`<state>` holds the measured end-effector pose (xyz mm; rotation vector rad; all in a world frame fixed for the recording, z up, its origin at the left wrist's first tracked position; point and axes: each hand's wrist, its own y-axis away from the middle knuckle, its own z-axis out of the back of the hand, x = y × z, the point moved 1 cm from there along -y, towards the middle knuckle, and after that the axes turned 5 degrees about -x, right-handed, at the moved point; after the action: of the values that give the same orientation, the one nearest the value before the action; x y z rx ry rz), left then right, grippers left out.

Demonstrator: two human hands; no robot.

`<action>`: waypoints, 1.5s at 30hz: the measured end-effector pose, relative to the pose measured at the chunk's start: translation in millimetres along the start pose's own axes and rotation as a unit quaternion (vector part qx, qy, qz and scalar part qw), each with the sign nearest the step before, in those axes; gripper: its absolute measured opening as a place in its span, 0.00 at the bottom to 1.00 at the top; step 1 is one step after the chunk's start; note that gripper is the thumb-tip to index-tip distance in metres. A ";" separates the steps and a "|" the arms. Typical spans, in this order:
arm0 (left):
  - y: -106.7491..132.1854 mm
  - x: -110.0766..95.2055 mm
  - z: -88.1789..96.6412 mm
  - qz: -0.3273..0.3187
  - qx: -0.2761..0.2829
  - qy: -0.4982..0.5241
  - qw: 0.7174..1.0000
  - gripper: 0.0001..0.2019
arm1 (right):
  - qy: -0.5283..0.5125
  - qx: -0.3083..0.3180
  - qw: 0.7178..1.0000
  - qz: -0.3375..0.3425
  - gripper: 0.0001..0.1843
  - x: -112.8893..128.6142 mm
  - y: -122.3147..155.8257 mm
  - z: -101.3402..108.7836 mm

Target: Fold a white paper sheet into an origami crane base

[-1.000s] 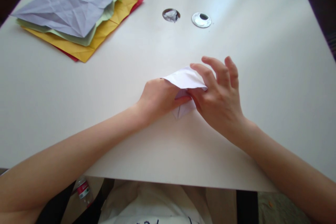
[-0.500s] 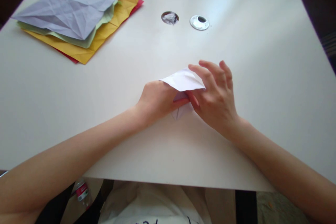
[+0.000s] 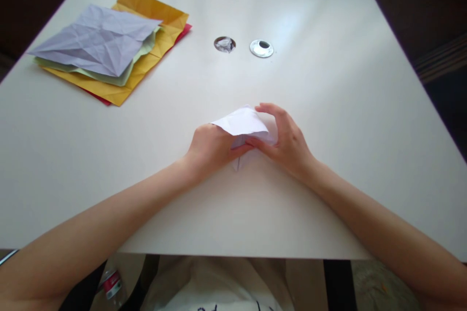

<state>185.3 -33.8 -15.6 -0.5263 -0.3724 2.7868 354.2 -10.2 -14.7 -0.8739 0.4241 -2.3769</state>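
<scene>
A folded sheet of white paper (image 3: 241, 120) is between my two hands near the table's front edge. My left hand (image 3: 211, 145) is closed around its left side, the thumb pointing right and the other fingers hidden beneath the paper. On the right side, my right hand (image 3: 290, 138) curves around the paper, its thumb pressed against the near part and its index finger reaching over to the far edge. A small pointed flap of the paper hangs below the thumbs.
On the white table (image 3: 164, 214), a stack of creased lilac paper (image 3: 98, 39), green paper (image 3: 127, 77) and yellow paper (image 3: 153, 58) lies at the left. Beyond my hands are a round hole (image 3: 224, 44) and a silver grommet (image 3: 261, 48). A bottle (image 3: 112, 285) stands below the table edge.
My right hand's raised, spread fingers have come down and curled around the paper's right side. The left hand keeps its hold. The view has tilted up, showing the table's far edge.
</scene>
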 end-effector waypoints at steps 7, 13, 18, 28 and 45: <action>0.5 -3.3 4.7 0.006 0.031 -0.005 0.999 0.14 | 0.005 -0.001 1.000 -0.021 0.24 -2.0 -2.1 -3.1; 1.0 -3.9 4.7 -0.018 0.001 -0.023 1.000 0.17 | 0.006 0.024 0.999 -0.039 0.24 -2.0 -1.7 -3.3; 1.7 -5.9 7.0 -0.033 0.022 -0.051 0.998 0.17 | -0.009 0.043 0.998 -0.046 0.21 -7.2 -5.9 -1.3; 2.8 -5.8 4.7 -0.049 0.006 -0.039 0.998 0.17 | -0.047 0.051 0.997 -0.046 0.20 -9.7 -11.2 1.2; 2.4 -6.6 7.2 -0.032 0.010 -0.044 0.998 0.17 | -0.045 0.033 0.997 -0.044 0.21 -11.0 -13.1 4.2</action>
<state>187.8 -39.6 -7.8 -0.3806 -0.3723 2.7545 358.7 6.4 -11.0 -0.9834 0.2750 -2.4064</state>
